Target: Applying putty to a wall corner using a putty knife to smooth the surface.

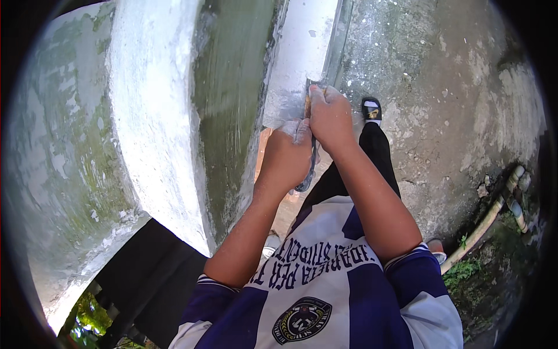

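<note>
Both my hands are closed around a long flat dark tool, like a plastering trowel seen nearly edge-on, with a brownish strip along it. My right hand grips its far part, thumb stretched along it. My left hand is closed on it lower and to the left, with the thumb pressed to its edge. Whitish powder coats my thumbs and fingers. The tool's far end meets the white ledge, whose near end is smeared grey. My fingers hide most of the tool's middle.
Left of the ledge stand a greenish curved surface, a bright white curved band and a mottled wall. White specks dot the worn concrete floor. My sandalled foot stands there. A pipe lies lower right, beside plants.
</note>
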